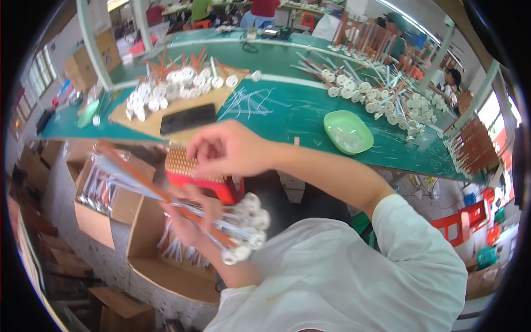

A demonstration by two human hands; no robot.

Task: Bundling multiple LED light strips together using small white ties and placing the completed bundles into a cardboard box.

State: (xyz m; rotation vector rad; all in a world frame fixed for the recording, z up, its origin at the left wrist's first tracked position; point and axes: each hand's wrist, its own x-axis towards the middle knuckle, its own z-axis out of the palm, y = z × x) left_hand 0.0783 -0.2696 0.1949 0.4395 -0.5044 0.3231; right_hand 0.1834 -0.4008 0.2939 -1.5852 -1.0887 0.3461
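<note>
My left hand [191, 221] is wrapped round the rods [142, 182], their discs [251, 221] near my chest, by an open carton [166, 272]. My right hand [229, 149] curls near the stool [220, 192]; through the blur, I can't tell whether it pinches anything.

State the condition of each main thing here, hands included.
Brown and silvery sticks with round white ends: bundled, slanted.
Left hand: closed around those sticks.
Right hand: fingers curled, blurred; contents unclear.
Light-green plastic bowl: upright, partly filled.
Lower brown cardboard box: open, partly filled.
Black rectangular slab: lying flat.
</note>
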